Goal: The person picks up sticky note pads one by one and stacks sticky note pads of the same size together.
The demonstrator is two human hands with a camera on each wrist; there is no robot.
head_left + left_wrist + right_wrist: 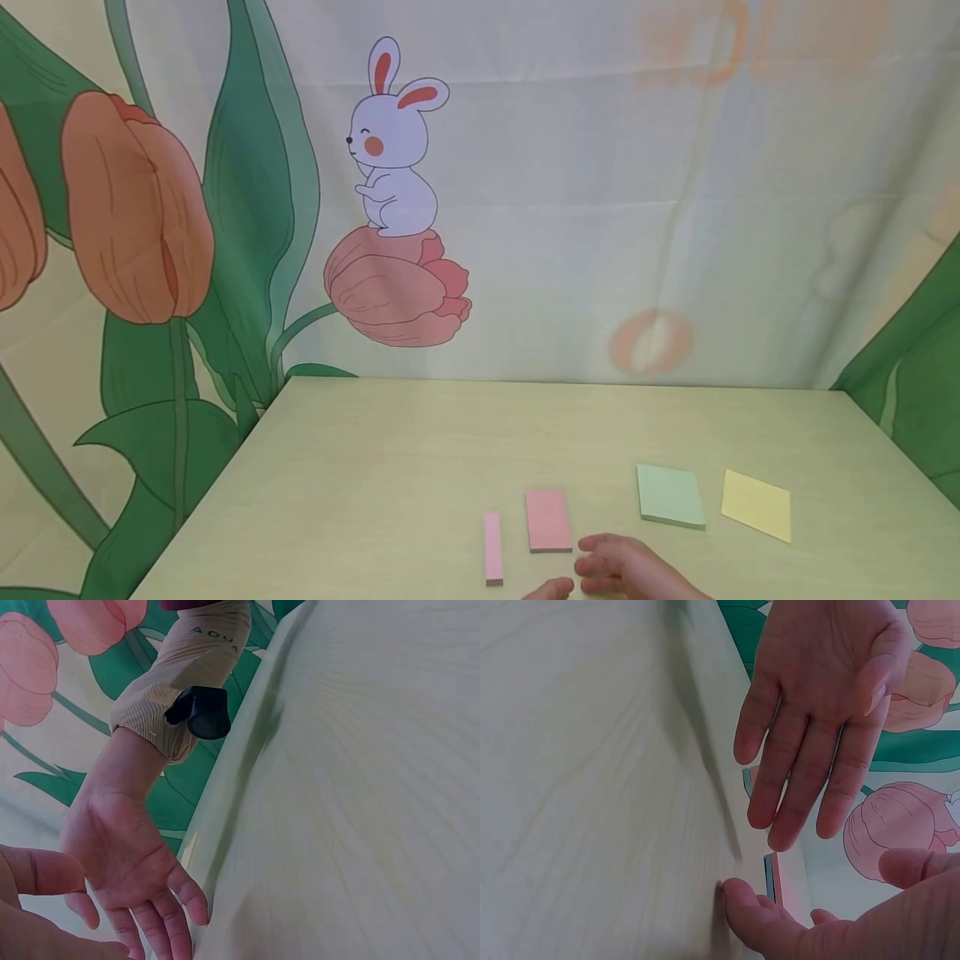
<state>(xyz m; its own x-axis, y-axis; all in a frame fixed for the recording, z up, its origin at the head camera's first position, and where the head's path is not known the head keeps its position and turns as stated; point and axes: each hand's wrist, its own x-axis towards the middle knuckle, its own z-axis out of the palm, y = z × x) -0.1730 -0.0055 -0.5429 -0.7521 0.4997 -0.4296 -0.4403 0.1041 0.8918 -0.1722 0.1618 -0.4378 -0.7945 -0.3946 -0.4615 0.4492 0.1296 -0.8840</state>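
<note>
In the head view my right hand (633, 567) hovers just in front of a pink rectangular pad of sticky notes (548, 521). Only the fingertips of my left hand (553, 589) show there, at the bottom edge. A narrow pink strip pad (492, 548) lies left of the wider pink one. Both palms face each other with nothing held. The right wrist view shows the left hand (817, 705) with fingers straight and spread, and the right hand (802, 922) low by the table. From the left wrist, the right palm (127, 840) appears open.
A light green square pad (671, 496) and a yellow square note (757, 505) lie to the right on the pale wooden table (360, 483). Behind it hangs a curtain (555, 250) printed with tulips and a rabbit. A black wrist camera (208, 714) sits on the right sleeve.
</note>
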